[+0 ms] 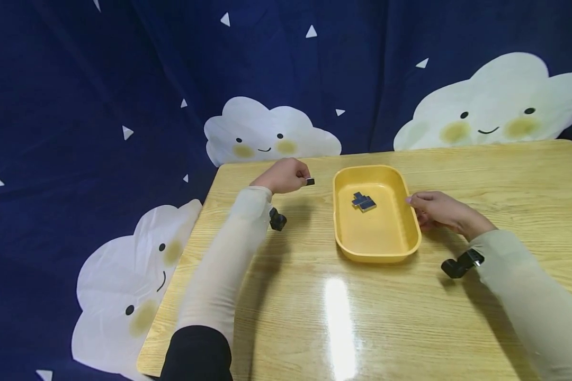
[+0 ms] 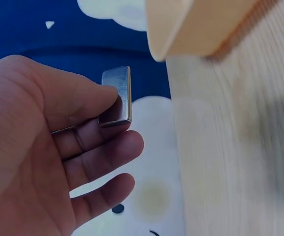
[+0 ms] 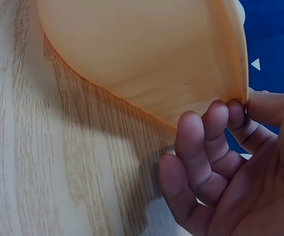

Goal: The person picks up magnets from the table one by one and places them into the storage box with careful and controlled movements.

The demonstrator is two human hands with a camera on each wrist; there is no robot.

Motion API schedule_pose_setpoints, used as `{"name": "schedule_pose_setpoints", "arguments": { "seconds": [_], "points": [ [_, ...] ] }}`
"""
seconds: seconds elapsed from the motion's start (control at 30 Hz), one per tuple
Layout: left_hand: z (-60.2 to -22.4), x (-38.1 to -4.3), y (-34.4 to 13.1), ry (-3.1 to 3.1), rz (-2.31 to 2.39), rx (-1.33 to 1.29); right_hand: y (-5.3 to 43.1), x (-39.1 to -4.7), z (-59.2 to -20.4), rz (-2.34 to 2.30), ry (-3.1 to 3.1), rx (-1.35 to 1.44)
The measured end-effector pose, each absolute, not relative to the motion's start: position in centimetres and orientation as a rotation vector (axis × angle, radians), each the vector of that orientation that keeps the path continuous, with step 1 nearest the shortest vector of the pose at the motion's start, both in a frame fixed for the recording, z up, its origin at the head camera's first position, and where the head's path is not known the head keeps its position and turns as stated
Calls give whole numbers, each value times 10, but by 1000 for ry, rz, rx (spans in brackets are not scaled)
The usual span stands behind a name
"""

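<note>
My left hand [image 1: 286, 176] is held above the table, left of the yellow plastic tray [image 1: 377, 258]. It pinches a small shiny metal block [image 2: 123, 81] between thumb and index finger, with the other fingers loosely bent below. Inside the tray, toward its upper left, several similar metal blocks [image 1: 364, 201] lie close together or overlapping. At the tray's right side, my right hand [image 1: 445, 211] grips the rim. In the right wrist view its thumb lies over the rim [image 3: 245, 73] and its fingertips [image 3: 190, 129] are at the outer wall.
The tray stands on a light wooden table [image 1: 286, 317]. Behind the table hangs a dark blue curtain [image 1: 276, 58] with white clouds and triangles. Small black devices are strapped to the left wrist [image 1: 277, 219] and right wrist [image 1: 462, 263].
</note>
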State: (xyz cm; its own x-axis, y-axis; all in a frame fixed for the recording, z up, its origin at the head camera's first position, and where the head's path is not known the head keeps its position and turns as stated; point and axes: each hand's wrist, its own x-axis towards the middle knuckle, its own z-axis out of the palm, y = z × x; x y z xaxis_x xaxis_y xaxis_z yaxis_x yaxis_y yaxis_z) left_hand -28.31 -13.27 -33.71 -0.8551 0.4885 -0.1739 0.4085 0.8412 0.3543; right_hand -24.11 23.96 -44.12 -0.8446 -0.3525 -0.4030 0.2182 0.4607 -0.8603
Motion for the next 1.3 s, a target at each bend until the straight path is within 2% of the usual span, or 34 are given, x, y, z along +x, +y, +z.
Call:
{"name": "schedule_pose_setpoints", "arguments": {
  "seconds": [0.3, 0.8, 1.3],
  "points": [
    [-329, -284, -107, 2770, 497, 770, 240, -240, -438, -1397, 2183, -127],
    [-345, -281, -58, 2730, 473, 871, 239, -236, -440, -1381, 2180, -115],
    [-369, -287, -8, 2790, 209, 720, 240, -235, -438, -1441, 2145, -105]
  ]
}}
